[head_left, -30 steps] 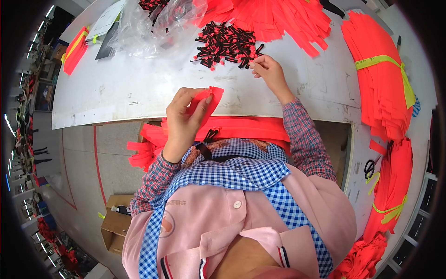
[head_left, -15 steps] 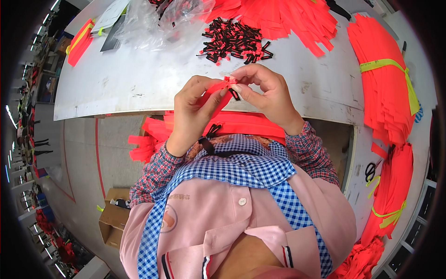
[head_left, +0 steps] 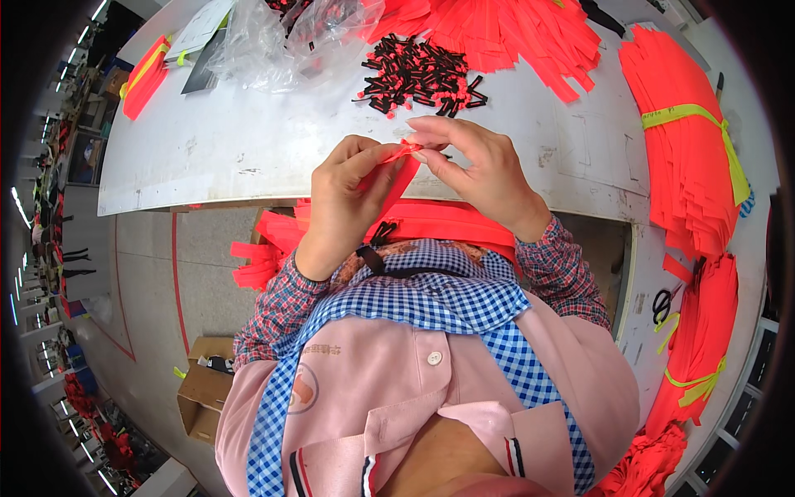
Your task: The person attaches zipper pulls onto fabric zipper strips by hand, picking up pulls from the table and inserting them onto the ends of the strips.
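Above the near edge of the table, my left hand (head_left: pixel 350 176) is closed around a neon red fabric strip (head_left: pixel 401 177), part of it hanging below the fingers. My right hand (head_left: pixel 478 166) meets it at the strip's upper end, thumb tip and a fingertip pinching there while the upper fingers stretch out to the left. A small dark bit shows between the right thumb and fingers; most of it is hidden. Just beyond both hands lies a pile of short black pull tabs (head_left: pixel 421 70) with red ends. More neon red strips (head_left: pixel 447 217) lie across my lap.
Loose red strips (head_left: pixel 530 37) spread at the back, beside a clear plastic bag (head_left: pixel 257 50). Yellow-tied bundles of red strips (head_left: pixel 683 157) line the right side, near black scissors (head_left: pixel 662 305). At the lower left, a cardboard box (head_left: pixel 204 388) stands on the floor.
The black tab that hung below my right fingers no longer shows there. My right upper fingers have straightened, and the hand has shifted slightly right. My left hand keeps hold of the strip.
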A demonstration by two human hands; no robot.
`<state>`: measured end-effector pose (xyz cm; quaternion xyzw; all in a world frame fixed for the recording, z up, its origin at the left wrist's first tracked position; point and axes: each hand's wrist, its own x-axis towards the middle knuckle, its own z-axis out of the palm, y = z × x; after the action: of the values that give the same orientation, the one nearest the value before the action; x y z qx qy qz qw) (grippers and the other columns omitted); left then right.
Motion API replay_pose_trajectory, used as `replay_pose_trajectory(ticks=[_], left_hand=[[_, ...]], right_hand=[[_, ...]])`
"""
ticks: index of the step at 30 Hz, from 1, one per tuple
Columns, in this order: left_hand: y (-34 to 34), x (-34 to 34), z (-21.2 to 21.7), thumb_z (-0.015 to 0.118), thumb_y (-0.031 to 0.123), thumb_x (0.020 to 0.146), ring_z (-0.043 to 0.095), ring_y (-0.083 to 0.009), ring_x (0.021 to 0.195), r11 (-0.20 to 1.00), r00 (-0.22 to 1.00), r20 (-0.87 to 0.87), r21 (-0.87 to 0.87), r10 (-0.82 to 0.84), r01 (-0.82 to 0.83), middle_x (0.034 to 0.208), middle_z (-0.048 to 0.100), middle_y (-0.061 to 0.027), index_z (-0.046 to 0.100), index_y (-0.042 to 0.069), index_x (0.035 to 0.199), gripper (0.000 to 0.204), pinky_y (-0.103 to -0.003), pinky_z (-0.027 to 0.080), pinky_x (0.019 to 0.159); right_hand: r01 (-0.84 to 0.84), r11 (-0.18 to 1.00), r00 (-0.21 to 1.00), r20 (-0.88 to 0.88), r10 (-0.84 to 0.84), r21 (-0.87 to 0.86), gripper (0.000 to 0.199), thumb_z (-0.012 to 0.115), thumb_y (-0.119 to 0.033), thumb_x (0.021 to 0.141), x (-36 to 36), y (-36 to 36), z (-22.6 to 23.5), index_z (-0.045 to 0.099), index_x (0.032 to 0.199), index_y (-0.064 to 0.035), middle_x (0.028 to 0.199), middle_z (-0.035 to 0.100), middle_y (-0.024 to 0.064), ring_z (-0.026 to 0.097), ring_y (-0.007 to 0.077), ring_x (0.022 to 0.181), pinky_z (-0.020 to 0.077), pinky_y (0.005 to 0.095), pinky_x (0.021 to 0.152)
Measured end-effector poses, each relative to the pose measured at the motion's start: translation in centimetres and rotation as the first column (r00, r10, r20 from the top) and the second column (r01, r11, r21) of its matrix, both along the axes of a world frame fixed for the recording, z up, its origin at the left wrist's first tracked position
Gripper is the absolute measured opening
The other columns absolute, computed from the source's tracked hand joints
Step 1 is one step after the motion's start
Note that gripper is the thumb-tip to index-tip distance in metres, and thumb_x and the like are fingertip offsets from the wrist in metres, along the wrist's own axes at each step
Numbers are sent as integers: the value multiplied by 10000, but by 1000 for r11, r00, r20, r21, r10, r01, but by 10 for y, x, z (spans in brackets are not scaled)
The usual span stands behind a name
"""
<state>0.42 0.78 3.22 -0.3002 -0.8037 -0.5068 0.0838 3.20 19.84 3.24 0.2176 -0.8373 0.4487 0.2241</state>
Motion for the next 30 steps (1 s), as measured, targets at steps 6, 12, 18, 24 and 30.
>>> replay_pose_trajectory(ticks=[6,12,18,24,30], left_hand=[[-2,2,3,689,-17,768,593,-166,655,998,1000,7,-60,-22,23,817,608,-83,694,21,966,201,-266,469,580],[-1,4,8,696,-13,754,601,-173,647,994,998,38,-97,-42,46,820,608,-91,690,8,959,205,-268,472,581],[-7,-6,-9,682,16,819,594,-115,685,973,960,239,212,-145,94,850,636,-54,685,-6,962,146,-233,471,634],[-8,-9,-4,658,57,866,613,-107,795,897,751,593,442,-290,-3,925,651,-39,664,2,1019,163,-223,491,710],[-16,-21,-15,586,21,891,620,-133,929,568,518,571,802,-636,-186,1054,634,-59,526,15,1253,367,-268,512,849]], right_hand=[[-5,998,999,-35,7,65,285,639,-59,831,-1,1,2,586,1110,-27,918,675,117,669,251,822,538,341,708],[-86,994,995,63,82,68,305,645,-63,824,-1,4,6,574,1117,-20,894,675,123,670,248,814,536,332,702],[-44,948,954,268,134,-316,296,666,-60,838,-4,-5,0,605,1123,-6,911,681,64,644,138,790,524,257,753],[-24,745,758,474,448,-666,154,681,-83,850,-6,-11,-18,664,967,17,875,647,26,597,95,815,490,223,745],[-115,618,862,231,451,-778,176,642,-116,889,-5,-23,-19,645,998,22,872,654,24,597,68,806,490,208,708]])
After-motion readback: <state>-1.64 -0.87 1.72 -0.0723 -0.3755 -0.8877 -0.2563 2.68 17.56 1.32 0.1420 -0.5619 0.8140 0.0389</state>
